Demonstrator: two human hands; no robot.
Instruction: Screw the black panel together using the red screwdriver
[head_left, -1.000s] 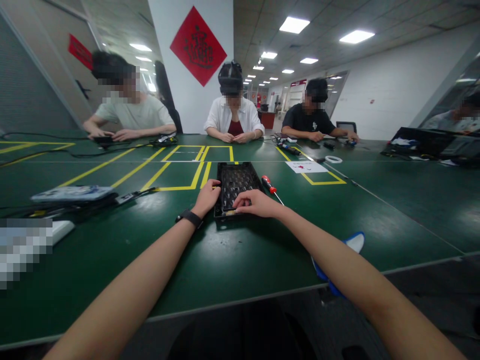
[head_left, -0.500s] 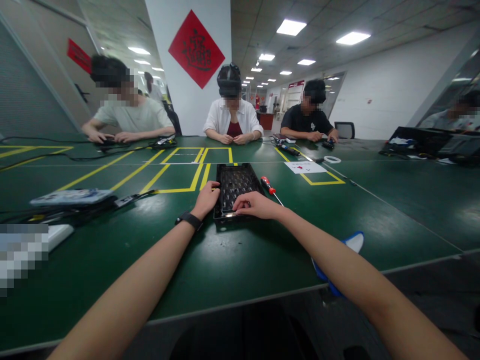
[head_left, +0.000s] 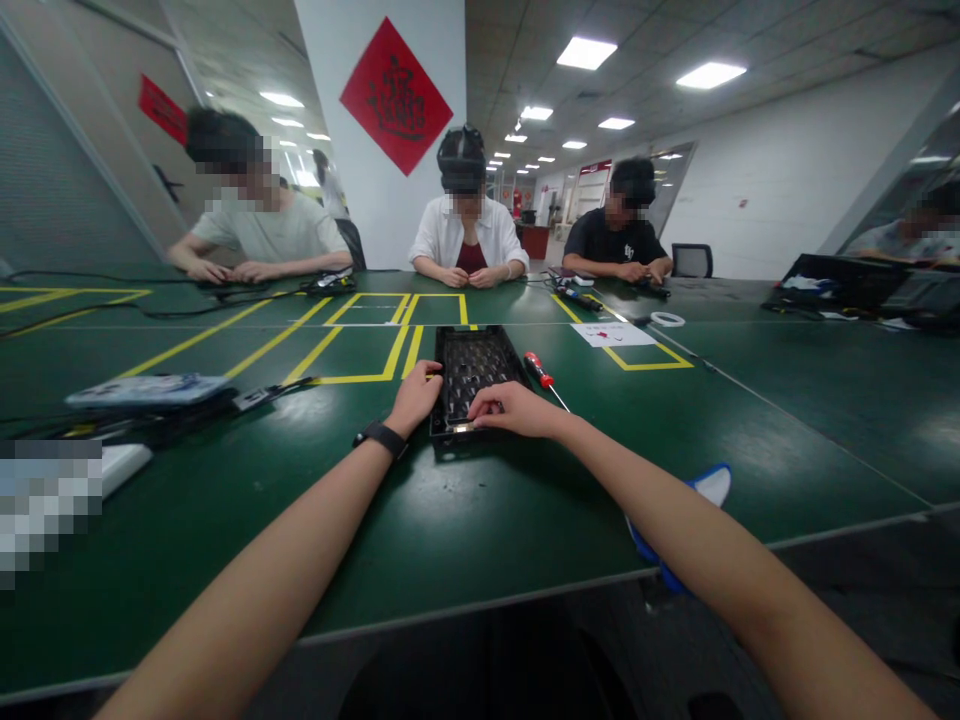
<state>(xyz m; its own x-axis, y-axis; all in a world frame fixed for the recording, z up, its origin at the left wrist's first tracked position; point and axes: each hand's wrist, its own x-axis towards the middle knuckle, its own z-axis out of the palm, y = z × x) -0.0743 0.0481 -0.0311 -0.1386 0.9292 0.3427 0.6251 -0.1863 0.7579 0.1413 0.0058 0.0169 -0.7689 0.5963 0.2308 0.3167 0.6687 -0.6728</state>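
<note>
A black rectangular tray-like case (head_left: 480, 350) with rows of small fittings inside lies on the green table, its long side pointing away from me. My left hand (head_left: 417, 395) is closed on its left wall, thumb and fingers at the rim. Over the near right part of the case my right hand (head_left: 514, 408) is pinched, fingertips low inside by the near edge. Whatever those fingertips hold is too small or hidden to make out. Just beside them a small shiny strip (head_left: 462, 428) shows at the near end. A red-handled screwdriver (head_left: 538, 370) lies right of the case.
Yellow tape lines (head_left: 352, 380) mark the green table (head_left: 465, 540). On the left lie a light-blue box (head_left: 146, 391) and cables. A white paper (head_left: 613, 334) and a tape-like white ring (head_left: 667, 319) lie at right. A blue-white item (head_left: 712, 485) is under my right forearm. Several people sit opposite.
The whole view has shifted slightly. Both my hands keep their places on the case, with at most a small motion of the right fingers. At far right, a seated person's hands have drawn together.
</note>
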